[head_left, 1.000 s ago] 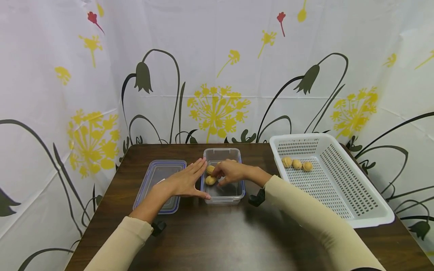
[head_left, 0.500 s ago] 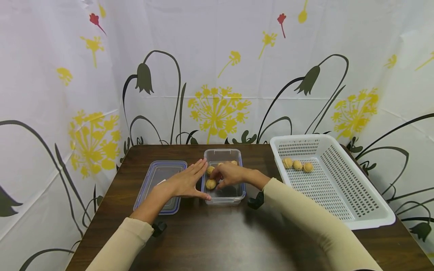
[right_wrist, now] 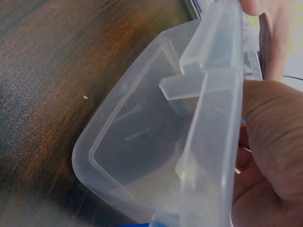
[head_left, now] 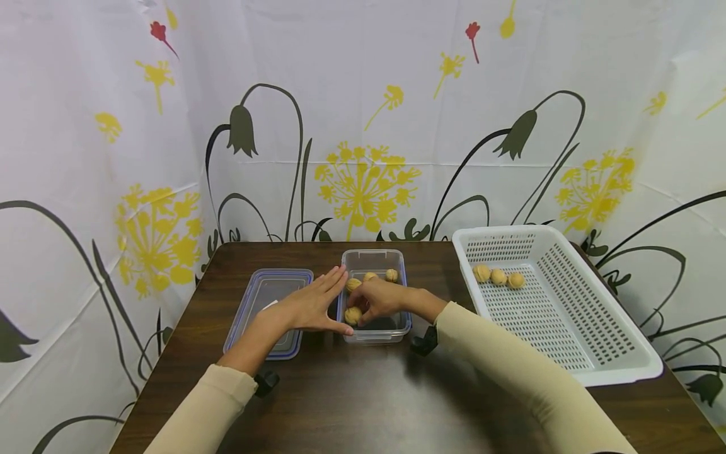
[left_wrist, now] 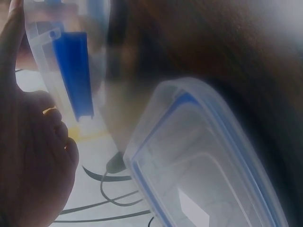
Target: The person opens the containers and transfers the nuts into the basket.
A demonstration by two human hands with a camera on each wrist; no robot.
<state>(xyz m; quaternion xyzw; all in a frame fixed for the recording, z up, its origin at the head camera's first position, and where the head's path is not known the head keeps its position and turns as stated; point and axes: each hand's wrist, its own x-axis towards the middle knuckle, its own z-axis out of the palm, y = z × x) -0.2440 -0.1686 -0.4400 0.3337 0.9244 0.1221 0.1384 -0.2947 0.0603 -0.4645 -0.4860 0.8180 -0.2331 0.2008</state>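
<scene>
In the head view, a clear plastic food container (head_left: pixel 379 337) stands mid-table with several walnuts inside. My right hand (head_left: pixel 382 298) reaches in over its right wall, fingers bent, and pinches a walnut (head_left: pixel 352 316) by the near left corner. Behind it lie a second walnut (head_left: pixel 353 285) along the left wall and another walnut (head_left: pixel 391 275) at the back. My left hand (head_left: pixel 309 308) is at the container's left side, fingers straight and thumb at the near rim. The right wrist view shows my right hand (right_wrist: pixel 274 137) past the clear wall, its fingertips hidden.
A blue-edged clear lid (head_left: pixel 271 309) lies left of the container, partly under my left forearm. At the right stands a white perforated basket (head_left: pixel 573 309) with three walnuts (head_left: pixel 498 277) in its far left corner. A flower-printed curtain hangs behind the dark wooden table (head_left: pixel 363 397).
My right hand has slid slightly toward the near side of the container, bringing the walnut toward the near left corner. The back walnuts show more now. My left hand stays put.
</scene>
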